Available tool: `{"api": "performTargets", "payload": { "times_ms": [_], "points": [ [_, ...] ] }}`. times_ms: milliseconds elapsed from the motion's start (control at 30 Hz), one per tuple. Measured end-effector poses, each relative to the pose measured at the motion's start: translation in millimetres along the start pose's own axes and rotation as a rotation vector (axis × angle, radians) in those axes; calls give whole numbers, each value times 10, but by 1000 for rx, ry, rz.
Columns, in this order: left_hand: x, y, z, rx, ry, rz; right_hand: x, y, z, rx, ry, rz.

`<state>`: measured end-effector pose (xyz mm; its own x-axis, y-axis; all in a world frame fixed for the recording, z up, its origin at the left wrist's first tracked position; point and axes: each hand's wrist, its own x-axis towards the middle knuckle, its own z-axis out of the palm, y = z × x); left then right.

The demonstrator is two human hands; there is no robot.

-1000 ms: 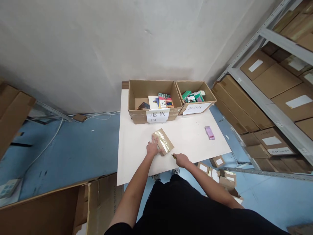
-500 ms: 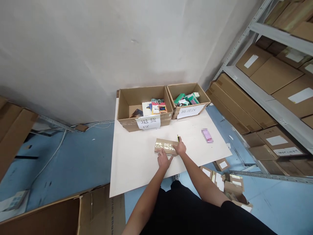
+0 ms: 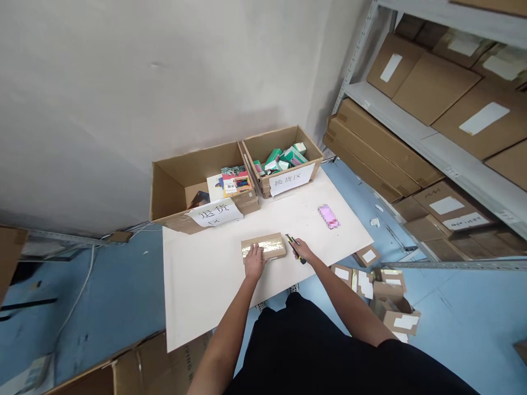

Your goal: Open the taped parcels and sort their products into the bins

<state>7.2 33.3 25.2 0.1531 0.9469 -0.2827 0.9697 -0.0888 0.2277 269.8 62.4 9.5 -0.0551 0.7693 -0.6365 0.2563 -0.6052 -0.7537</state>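
Observation:
A small cardboard box (image 3: 272, 245) with shiny clear tape along its top lies on the white table (image 3: 197, 296). My left hand (image 3: 254, 262) rests on the left half of the box, fingers spread over the taped top. To the right of the box, my right hand (image 3: 301, 249) is wrapped round a black and yellow utility knife (image 3: 292, 241). The knife points up and left, a short gap from the box. I cannot make out whether its blade is out.
Behind stand two open cartons with handwritten signs: one carton (image 3: 173, 219) holds booklets, the other carton (image 3: 265, 187) green and white packs. A blurred pink item (image 3: 328, 216) lies on the right of the table. Shelving (image 3: 424, 137) with boxes rises at right; small boxes (image 3: 389, 291) lie on the floor.
My right hand has come off the box and moved to its right with the utility knife. My left hand now lies further over the box top. The view has turned right.

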Motion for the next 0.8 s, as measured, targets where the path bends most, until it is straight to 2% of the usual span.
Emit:
{"api": "performTargets", "payload": {
  "times_ms": [200, 300, 500, 567, 633, 700, 800],
  "points": [
    [-18, 11, 7, 32, -17, -45, -34, -168, 78, -75, -95, -24],
    [-1, 10, 0, 32, -41, -58, -78, -186, 42, -66, -123, -4],
    [-14, 56, -11, 34, -52, -76, -299, 109, -168, -171, -268, 9],
    [28, 54, -76, 40, -46, -67, -347, 218, -152, -168, -217, 17],
    [112, 12, -185, 33, -67, -56, -352, 275, -41, -105, -74, 21],
    [210, -67, -307, 17, -88, -48, -322, 275, 148, -70, 26, 30],
    [278, -180, -418, 34, -108, -88, -245, 193, 464, -167, 84, 52]
  ]
}}
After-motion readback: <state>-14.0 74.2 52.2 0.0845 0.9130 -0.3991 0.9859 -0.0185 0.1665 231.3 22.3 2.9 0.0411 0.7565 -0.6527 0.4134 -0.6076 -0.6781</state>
